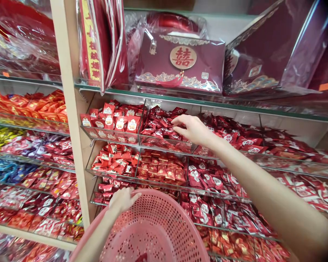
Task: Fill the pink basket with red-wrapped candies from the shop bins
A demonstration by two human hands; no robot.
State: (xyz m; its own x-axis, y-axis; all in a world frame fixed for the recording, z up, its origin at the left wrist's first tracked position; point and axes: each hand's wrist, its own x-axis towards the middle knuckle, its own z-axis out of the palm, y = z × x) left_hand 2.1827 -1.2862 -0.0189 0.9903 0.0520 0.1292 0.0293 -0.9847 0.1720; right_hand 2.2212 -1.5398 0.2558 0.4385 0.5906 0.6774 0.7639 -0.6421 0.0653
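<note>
My left hand (122, 201) grips the far left rim of a round pink plastic basket (168, 214) with a perforated wall. One dark red wrapped piece (142, 257) shows at the basket's bottom, cut by the picture's lower edge. My right hand (190, 127) reaches over a clear-walled shelf compartment of dark red candy packets (160, 122). Its fingers are bent but apart from the thumb, and no packet shows between them. Whether the fingertips touch the packets I cannot tell. Left of it sits a compartment of brighter red candy packets (120, 123) with white labels.
Above runs a glass shelf edge (153, 95) bearing a purple gift box (158, 60) in clear wrap and upright red packages (114, 47). More tiers of red packets (162, 170) lie below. A wooden upright (68, 91) divides these from the left-hand shelves of colourful packets (5, 138).
</note>
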